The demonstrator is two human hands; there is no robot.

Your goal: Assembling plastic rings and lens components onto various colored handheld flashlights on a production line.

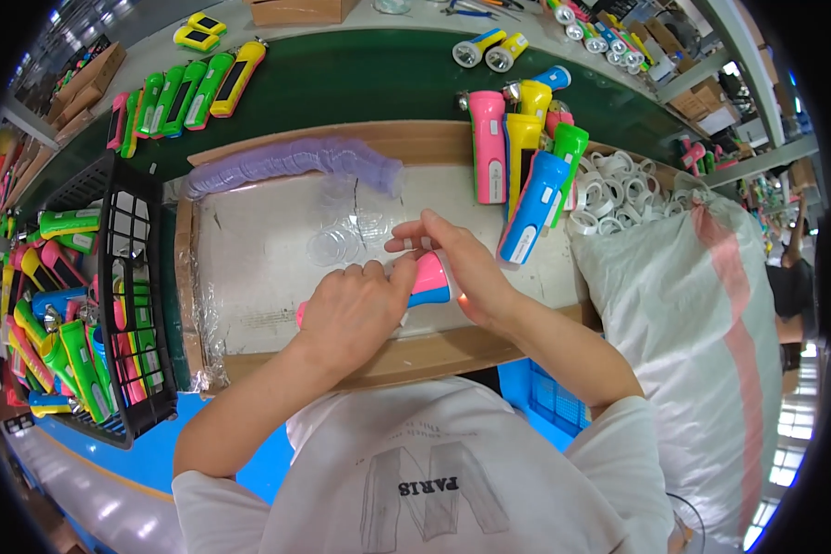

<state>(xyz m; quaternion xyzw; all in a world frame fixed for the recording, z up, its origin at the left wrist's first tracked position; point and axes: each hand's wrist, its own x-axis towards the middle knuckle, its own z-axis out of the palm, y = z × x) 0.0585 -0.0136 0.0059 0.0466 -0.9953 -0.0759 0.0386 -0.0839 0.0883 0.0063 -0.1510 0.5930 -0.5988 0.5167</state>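
A pink and blue flashlight point(430, 281) lies across my left hand's grip, its lamp end pointing right. My left hand point(355, 303) is closed round its body, over the near half of a shallow cardboard tray point(475, 353). Against the lamp end rests the palm of my right hand point(474, 270), its fingers stretched past the far side of the head. A small reddish glow shows by that palm. Just beyond my hands, several clear round discs point(328, 247) lie on the tray. A long row of purple-tinted discs point(295, 166) runs along the tray's far side.
Several finished-looking flashlights point(535, 208) lie over the tray's far right corner. A white woven sack point(679, 351) with white rings point(609, 194) on top stands at right. At left is a black crate point(138, 305) of flashlights. More flashlights point(185, 92) line the green bench point(342, 78).
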